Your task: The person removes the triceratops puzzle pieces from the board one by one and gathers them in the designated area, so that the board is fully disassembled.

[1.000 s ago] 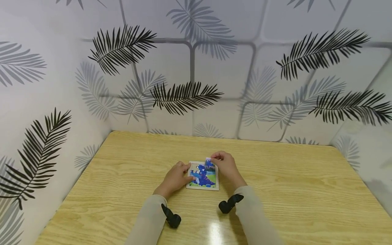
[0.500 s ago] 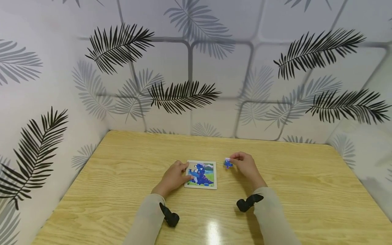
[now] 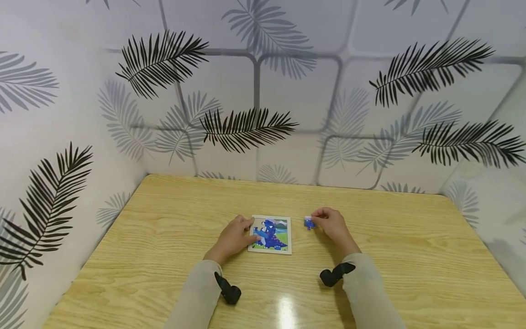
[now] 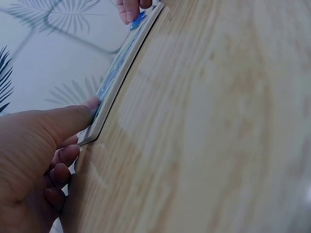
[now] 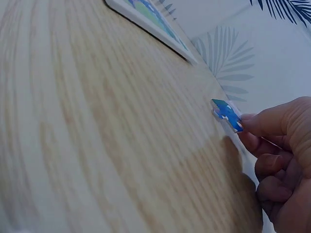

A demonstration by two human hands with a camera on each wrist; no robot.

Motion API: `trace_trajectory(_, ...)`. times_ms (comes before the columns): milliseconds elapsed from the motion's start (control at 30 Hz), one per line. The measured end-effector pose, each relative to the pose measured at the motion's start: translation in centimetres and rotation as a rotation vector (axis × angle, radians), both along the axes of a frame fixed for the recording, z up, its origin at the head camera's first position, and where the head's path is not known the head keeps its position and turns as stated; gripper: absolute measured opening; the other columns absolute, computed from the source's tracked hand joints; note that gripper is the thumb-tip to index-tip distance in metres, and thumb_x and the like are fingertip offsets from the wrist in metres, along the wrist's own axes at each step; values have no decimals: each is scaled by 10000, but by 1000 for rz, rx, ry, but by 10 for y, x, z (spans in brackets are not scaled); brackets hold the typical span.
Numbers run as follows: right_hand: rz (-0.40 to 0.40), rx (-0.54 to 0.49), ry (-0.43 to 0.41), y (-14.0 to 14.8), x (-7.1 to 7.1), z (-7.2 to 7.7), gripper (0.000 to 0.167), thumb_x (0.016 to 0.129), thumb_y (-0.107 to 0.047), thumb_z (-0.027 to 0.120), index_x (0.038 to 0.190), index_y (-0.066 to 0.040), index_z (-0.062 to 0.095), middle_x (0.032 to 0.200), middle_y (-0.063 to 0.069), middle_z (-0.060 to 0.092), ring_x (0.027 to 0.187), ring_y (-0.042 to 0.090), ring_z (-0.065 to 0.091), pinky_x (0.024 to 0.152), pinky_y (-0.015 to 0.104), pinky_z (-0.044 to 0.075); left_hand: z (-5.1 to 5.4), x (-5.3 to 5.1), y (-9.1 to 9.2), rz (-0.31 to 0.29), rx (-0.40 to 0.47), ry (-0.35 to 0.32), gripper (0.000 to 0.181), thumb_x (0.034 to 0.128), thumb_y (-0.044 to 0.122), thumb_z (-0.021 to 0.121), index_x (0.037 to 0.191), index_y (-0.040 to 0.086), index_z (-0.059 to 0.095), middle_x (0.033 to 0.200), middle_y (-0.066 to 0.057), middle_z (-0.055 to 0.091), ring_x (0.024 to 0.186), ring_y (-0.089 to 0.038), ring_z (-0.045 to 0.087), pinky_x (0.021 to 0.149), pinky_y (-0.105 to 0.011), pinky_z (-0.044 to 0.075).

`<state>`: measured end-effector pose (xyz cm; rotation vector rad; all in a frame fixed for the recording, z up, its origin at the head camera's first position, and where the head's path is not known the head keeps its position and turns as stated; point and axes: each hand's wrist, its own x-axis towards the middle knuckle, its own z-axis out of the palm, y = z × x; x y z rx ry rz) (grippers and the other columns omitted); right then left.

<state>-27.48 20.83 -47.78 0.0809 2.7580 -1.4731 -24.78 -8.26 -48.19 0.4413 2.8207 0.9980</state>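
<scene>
A square puzzle with a pale wooden frame [image 3: 290,237] and a blue dinosaur picture [image 3: 271,235] lies on the table. The left hand [image 3: 233,237] grips its left side, thumb over the picture; in the left wrist view that thumb presses on the near end of the frame [image 4: 111,99]. To the right of the puzzle, the right hand [image 3: 334,227] pinches a small blue puzzle piece [image 3: 309,223] between thumb and index finger. The right wrist view shows this piece [image 5: 227,115] tilted at the fingertips, other fingers of the hand [image 5: 286,160] curled.
The wood-grain table [image 3: 164,256] extends around the puzzle on all sides. Behind it and at its left stands a pale wall [image 3: 287,100] with leaf patterns. Each wrist carries a black camera, the left one [image 3: 231,294] and the right one [image 3: 328,277] both above the table.
The right hand has carried the piece from over the upper right of the puzzle to the table area at its right, uncovering the picture's corner. The left hand stays on the frame.
</scene>
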Motion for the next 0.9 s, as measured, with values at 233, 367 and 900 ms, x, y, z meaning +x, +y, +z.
trace_trajectory(233, -17, 9, -20, 2, -2, -4, 164, 894, -125, 652, 980, 15, 650, 911, 110, 621, 699, 169, 499, 603, 274, 415, 0, 0, 0, -1, 9, 0, 653, 857, 306, 701, 1397, 34, 455, 912, -25, 444, 762, -177, 387, 699, -317, 326)
trace_trajectory(367, -30, 29, -17, 3, -4, -7, 162, 896, -143, 652, 977, -2, 660, 953, 114, 634, 790, 192, 523, 651, 265, 414, 0, 1, 0, 0, 14, -3, 651, 857, 306, 702, 1396, 35, 456, 902, -26, 435, 754, -177, 379, 691, -315, 319)
trace_trajectory(900, -35, -83, -64, 4, -3, -3, 184, 925, -128, 602, 1026, 24, 628, 883, 71, 575, 647, 147, 457, 568, 265, 396, 1, 0, 0, 9, 18, -27, 646, 859, 317, 698, 1399, 55, 461, 854, -26, 375, 744, -160, 371, 658, -286, 303)
